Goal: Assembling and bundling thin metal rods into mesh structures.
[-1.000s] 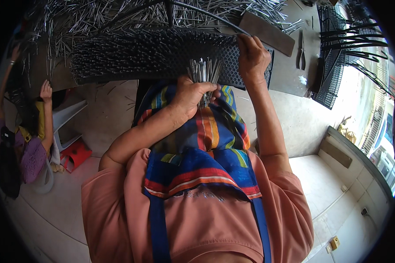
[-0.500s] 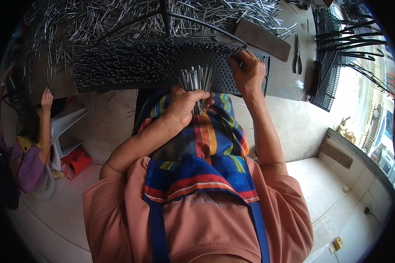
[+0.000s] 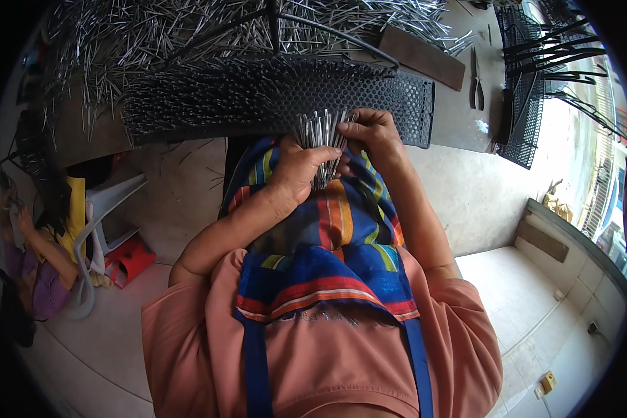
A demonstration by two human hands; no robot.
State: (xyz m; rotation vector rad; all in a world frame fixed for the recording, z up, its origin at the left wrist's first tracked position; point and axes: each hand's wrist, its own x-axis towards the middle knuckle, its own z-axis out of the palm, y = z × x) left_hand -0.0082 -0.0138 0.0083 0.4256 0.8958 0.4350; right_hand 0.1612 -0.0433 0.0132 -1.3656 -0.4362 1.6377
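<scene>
- L hand [image 3: 302, 167]: fist wrapped round the bundle of thin metal rods [image 3: 318, 129], thumb laid across the near face; rods upright-ish, tops fanned above the grip, lower ends poking out below, over the striped apron [image 3: 334, 209].
- R hand [image 3: 377, 134]: at the bundle's R edge, thumb & forefinger brought up to the rod tops. From where I stand, can't tell if a rod is pinched btwn them; fingers hide it.
- Perforated black panel [image 3: 407, 97]: just beyond the grip. Rods stand thick in it to L of grip; bare holes show to R.
- Pile of loose rods [image 3: 369, 28]: past the panel, farther from grip. Flat brown plate [image 3: 421, 57] & pliers [image 3: 476, 87]: beyond and R of grip.
- Handling, in my judgement: keep L grip firm enough to hold rods tog., loose enough to free one w/o dragging others. Keep tops fanned. Pick an outer rod, pinch nr its top, draw straight up along its length. Check it's a single rod, unbent, before clearing the bundle.
</scene>
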